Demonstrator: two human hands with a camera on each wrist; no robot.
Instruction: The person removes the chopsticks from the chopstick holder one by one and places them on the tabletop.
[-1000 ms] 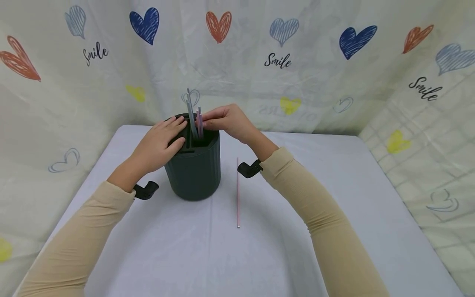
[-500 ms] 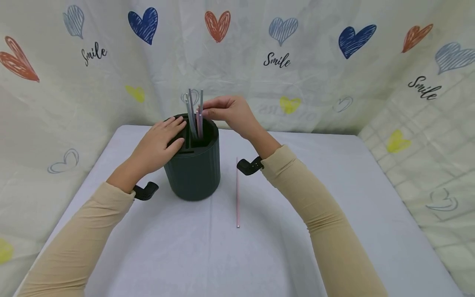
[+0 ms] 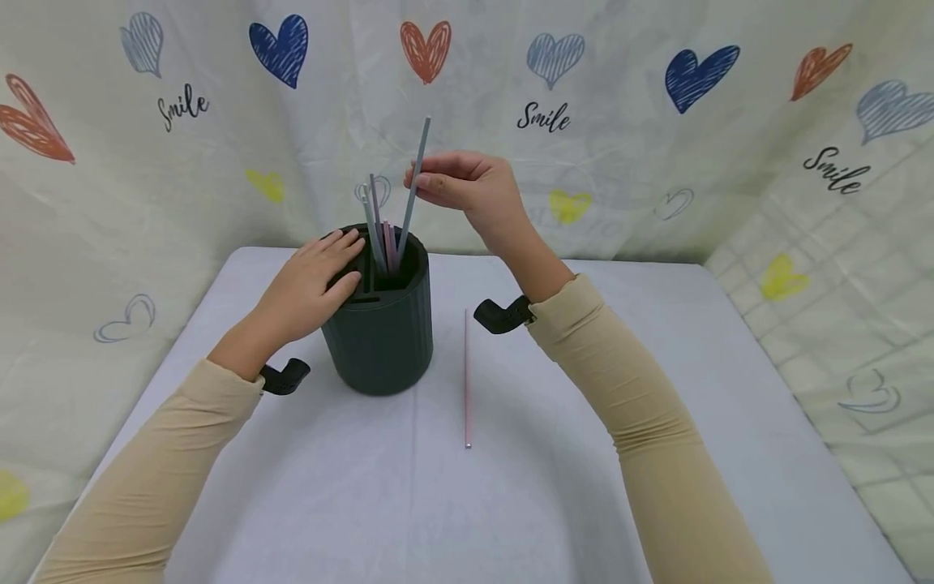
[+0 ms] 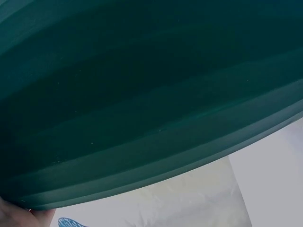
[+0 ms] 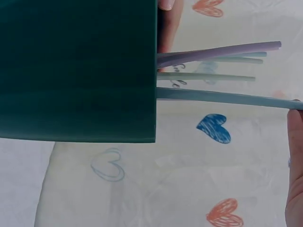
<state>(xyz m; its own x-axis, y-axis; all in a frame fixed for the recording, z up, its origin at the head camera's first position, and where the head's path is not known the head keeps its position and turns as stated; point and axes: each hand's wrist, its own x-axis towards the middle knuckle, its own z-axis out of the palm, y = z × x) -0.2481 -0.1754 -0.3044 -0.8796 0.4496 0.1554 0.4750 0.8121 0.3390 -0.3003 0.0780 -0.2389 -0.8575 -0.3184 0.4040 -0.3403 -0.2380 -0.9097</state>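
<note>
A dark green pen holder with compartments stands upright on the table. My left hand rests over its left rim, fingers stretched across the top. Above the right side, my right hand pinches a grey-blue pencil between thumb and fingers. That pencil leans to the right, and its lower end is hidden in the holder. Several pastel pencils stand beside it in the same compartment. In the right wrist view the held pencil reaches further out of the holder than the others.
A thin pink pencil with a silver end lies on the white-covered table, right of the holder. Behind the table hangs a pale curtain printed with hearts and words. Each wrist carries a black camera mount.
My right hand has risen from the holder's rim, drawing the grey-blue pencil upward and tilting it right. The left hand stays on the holder.
</note>
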